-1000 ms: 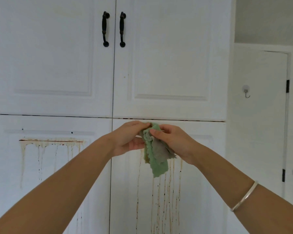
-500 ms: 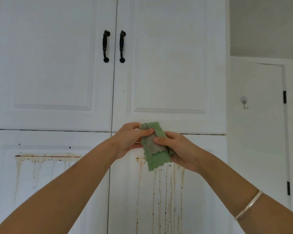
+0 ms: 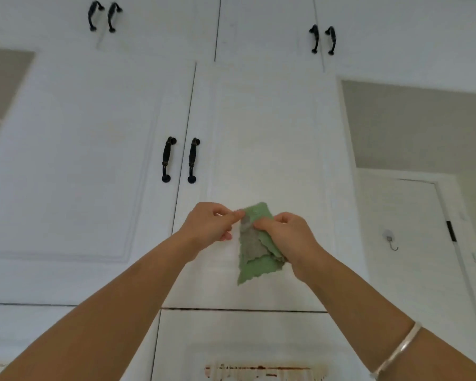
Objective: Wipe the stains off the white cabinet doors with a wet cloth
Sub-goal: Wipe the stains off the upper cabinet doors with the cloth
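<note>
- L hand (image 3: 208, 225) & R hand (image 3: 286, 237): fingers (image 3: 261, 224) curled, pinching green cloth (image 3: 254, 259) betw. them, in front of upper R door (image 3: 272, 133).
- View tilted up vs 1 s ago; stains (image 3: 261, 371) now at bottom edge.
- Prob. still refolding; no wiping yet.

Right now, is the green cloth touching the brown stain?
Apart. Head view: the green cloth ends above the door seam; the brown stain lies below it.

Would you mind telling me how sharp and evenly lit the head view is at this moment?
Head view: soft, even light, no glare on the cabinet doors; top handles smeared by motion blur; green cloth, left hand, right hand fairly sharp; door edges lean from wide-angle distortion.
</note>
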A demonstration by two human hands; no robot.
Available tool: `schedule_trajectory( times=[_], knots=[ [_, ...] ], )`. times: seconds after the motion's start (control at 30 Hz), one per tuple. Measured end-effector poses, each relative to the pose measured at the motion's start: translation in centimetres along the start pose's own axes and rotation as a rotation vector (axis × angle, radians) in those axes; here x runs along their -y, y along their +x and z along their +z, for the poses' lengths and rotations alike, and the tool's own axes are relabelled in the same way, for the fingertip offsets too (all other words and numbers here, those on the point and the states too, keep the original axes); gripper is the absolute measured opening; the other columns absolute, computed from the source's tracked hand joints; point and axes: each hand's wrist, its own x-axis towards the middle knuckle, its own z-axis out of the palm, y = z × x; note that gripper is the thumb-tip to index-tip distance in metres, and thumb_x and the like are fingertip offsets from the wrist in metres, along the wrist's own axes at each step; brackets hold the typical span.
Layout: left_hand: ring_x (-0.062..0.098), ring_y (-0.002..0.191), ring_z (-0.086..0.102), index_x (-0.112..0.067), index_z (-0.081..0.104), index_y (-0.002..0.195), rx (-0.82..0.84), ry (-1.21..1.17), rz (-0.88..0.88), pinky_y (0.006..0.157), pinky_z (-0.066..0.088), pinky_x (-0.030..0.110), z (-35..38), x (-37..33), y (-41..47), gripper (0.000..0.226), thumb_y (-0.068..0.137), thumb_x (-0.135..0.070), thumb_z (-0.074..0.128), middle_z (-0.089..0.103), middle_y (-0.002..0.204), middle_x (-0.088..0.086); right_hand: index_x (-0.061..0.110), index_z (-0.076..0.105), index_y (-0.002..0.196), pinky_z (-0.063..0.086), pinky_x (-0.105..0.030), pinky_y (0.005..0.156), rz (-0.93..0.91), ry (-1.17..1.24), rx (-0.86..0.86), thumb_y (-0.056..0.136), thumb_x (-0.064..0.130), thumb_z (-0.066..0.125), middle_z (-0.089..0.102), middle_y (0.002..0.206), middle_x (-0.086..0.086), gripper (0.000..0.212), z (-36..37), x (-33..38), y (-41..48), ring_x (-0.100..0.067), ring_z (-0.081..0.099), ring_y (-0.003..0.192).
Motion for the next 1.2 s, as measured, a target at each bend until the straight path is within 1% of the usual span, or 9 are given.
schedule_trajectory(
  times=[0.17,0.4,0.47,0.53,0.6,0.7,0.87,1.07,1.2],
  knots=[
    [0.015,0.084,0.058,-0.015,0.064,0.083,-0.135,0.333,0.109,0.077,0.046,0.029,-1.4,0.7,3.4,0.022,0.091,-0.036,0.059,0.063,0.087,-0.002,0.018,0.048,0.088,0.038,-0.025,0.053,-0.588,-0.422,-0.628,0.078,0.014,0.064,0.048,0.092,0.004,0.019,-1.5,1.0,3.7,-0.018,0.052,0.079],
    [0.009,0.074,0.053,-0.024,0.056,0.083,-0.269,0.684,0.302,0.059,0.036,0.023,-1.0,2.0,7.6,0.020,0.094,-0.039,0.049,0.058,0.079,-0.010,0.014,0.058,0.094,0.043,-0.028,0.051,-0.805,-0.840,-0.424,0.067,0.006,0.070,0.052,0.088,0.000,0.031,2.5,-4.2,8.0,-0.019,0.054,0.076],
    [0.009,0.069,0.052,-0.025,0.052,0.078,-0.330,0.750,0.401,0.058,0.034,0.025,-1.0,2.0,8.4,0.022,0.094,-0.039,0.046,0.055,0.072,-0.010,0.014,0.064,0.105,0.047,-0.028,0.071,-0.927,-0.879,-0.333,0.079,0.027,0.065,0.059,0.099,-0.003,0.030,3.5,-5.6,7.8,-0.019,0.057,0.087],
    [0.009,0.069,0.050,-0.026,0.048,0.076,-0.387,0.747,0.497,0.058,0.034,0.026,-1.2,1.9,9.4,0.023,0.095,-0.038,0.044,0.053,0.072,-0.009,0.016,0.055,0.131,0.034,-0.032,0.103,-0.998,-0.904,-0.216,0.095,0.041,0.040,0.054,0.131,-0.007,0.047,3.7,-6.6,8.6,-0.020,0.047,0.120],
    [0.011,0.069,0.052,-0.024,0.049,0.079,-0.422,0.736,0.540,0.059,0.038,0.028,-1.8,1.3,10.7,0.023,0.097,-0.037,0.042,0.055,0.073,-0.008,0.027,0.032,0.149,0.009,-0.033,0.118,-1.020,-0.942,-0.155,0.098,0.046,0.021,0.028,0.156,-0.003,0.055,3.0,-5.4,10.7,-0.017,0.022,0.144],
    [0.018,0.067,0.056,-0.018,0.049,0.087,-0.493,0.900,0.589,0.059,0.042,0.032,-1.8,0.2,12.7,0.026,0.099,-0.037,0.036,0.059,0.071,-0.003,0.040,-0.001,0.149,-0.017,-0.020,0.114,-0.975,-0.986,-0.154,0.094,0.051,0.005,-0.015,0.156,0.014,0.056,1.9,-0.6,15.4,-0.005,-0.016,0.145],
    [0.013,0.033,0.014,-0.017,0.030,0.070,-0.665,1.218,0.818,0.042,0.006,0.020,-1.2,1.1,14.8,0.033,0.085,-0.022,0.060,0.027,0.039,-0.007,0.025,-0.001,0.154,-0.006,-0.036,0.120,-0.831,-1.079,-0.382,0.104,0.034,0.018,-0.012,0.161,0.002,0.054,0.5,5.9,23.0,-0.018,-0.011,0.148],
    [0.012,0.035,-0.003,-0.017,0.028,0.069,-0.749,1.209,0.906,0.047,0.000,0.017,-1.3,1.3,15.3,0.030,0.079,-0.023,0.055,0.015,0.038,-0.007,0.024,-0.009,0.153,-0.007,-0.044,0.120,-0.576,-1.022,-0.497,0.101,0.044,0.011,-0.012,0.162,-0.004,0.059,0.6,10.8,26.7,-0.026,-0.006,0.149],
    [0.015,0.034,0.000,-0.017,0.029,0.068,-0.776,1.223,0.909,0.046,-0.001,0.019,-1.5,1.4,15.6,0.029,0.080,-0.025,0.054,0.018,0.038,-0.006,0.028,0.000,0.154,-0.004,-0.042,0.120,-0.809,-1.092,-0.353,0.103,0.041,0.012,-0.007,0.162,-0.001,0.055,7.1,12.8,26.0,-0.023,-0.003,0.149]
  ],
)
